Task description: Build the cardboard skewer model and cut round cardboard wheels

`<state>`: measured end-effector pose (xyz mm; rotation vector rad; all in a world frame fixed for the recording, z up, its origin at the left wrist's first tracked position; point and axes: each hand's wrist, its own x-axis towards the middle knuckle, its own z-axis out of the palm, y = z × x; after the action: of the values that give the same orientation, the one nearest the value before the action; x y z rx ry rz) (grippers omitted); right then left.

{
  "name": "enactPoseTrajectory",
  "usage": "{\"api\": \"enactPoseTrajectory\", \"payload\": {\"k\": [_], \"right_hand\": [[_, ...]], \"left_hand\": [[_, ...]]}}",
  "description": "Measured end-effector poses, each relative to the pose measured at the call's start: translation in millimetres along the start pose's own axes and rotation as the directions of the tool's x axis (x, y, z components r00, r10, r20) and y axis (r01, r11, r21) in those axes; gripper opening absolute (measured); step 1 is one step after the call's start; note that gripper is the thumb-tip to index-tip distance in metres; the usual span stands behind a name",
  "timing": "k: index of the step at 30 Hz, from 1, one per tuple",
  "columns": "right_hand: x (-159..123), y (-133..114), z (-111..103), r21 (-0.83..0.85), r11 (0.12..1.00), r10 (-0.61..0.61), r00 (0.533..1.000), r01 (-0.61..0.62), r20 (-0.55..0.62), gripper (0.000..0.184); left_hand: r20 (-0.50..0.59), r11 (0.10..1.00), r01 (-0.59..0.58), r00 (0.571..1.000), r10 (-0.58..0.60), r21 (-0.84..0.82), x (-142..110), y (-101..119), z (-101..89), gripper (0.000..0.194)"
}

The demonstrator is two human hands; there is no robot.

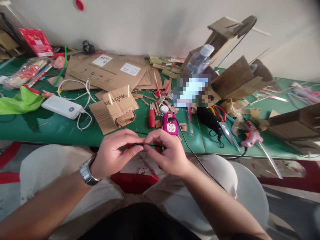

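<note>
My left hand (116,151), with a metal watch (88,170) on its wrist, pinches a thin black cord (138,144) just in front of the table edge. My right hand (170,151) meets it fingertip to fingertip, closed on the same cord. A dark strand also reaches toward a small cardboard piece (117,102) with two pale sticks standing up from it. The cord's ends are partly hidden by my fingers. Just beyond my right hand sits a pink power socket (170,126) with a black plug in it. A red-handled knife (151,117) lies beside that.
The green table (17,128) bears flattened cardboard (110,71), a white power bank (61,107) with its cable, a water bottle (200,60), scissors (226,130) and a pink glue gun (252,135). Cardboard structures (240,78) stand at the right. Scraps lie across the middle.
</note>
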<state>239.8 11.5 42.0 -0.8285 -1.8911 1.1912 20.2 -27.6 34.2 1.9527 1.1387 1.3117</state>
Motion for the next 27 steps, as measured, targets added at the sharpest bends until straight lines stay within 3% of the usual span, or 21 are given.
{"api": "enactPoseTrajectory", "payload": {"k": [4, 15, 23, 27], "right_hand": [[-1.0, -0.1, -1.8, -0.059, 0.998, -0.001, 1.0, 0.002, 0.008, 0.005], [5.1, 0.6, -13.0, -0.239, 0.968, -0.075, 0.997, 0.071, -0.007, 0.01], [7.4, 5.3, -29.9, -0.253, 0.966, -0.062, 0.998, 0.056, -0.015, 0.008], [9.4, 8.2, -36.6, -0.202, 0.979, -0.035, 0.997, 0.02, -0.068, 0.003]], "left_hand": [[-0.011, 0.996, -0.028, 1.0, 0.03, 0.089, 2.6, -0.8, -0.6, 0.008], [0.172, 0.971, 0.018, 0.983, -0.061, 0.24, 2.4, -7.3, 1.1, 0.012], [0.04, 0.978, 0.08, 0.995, -0.09, 0.195, 0.3, 1.0, -8.7, 0.013], [0.061, 0.985, 0.085, 0.994, -0.096, 0.153, -1.8, 0.1, -10.1, 0.015]]}}
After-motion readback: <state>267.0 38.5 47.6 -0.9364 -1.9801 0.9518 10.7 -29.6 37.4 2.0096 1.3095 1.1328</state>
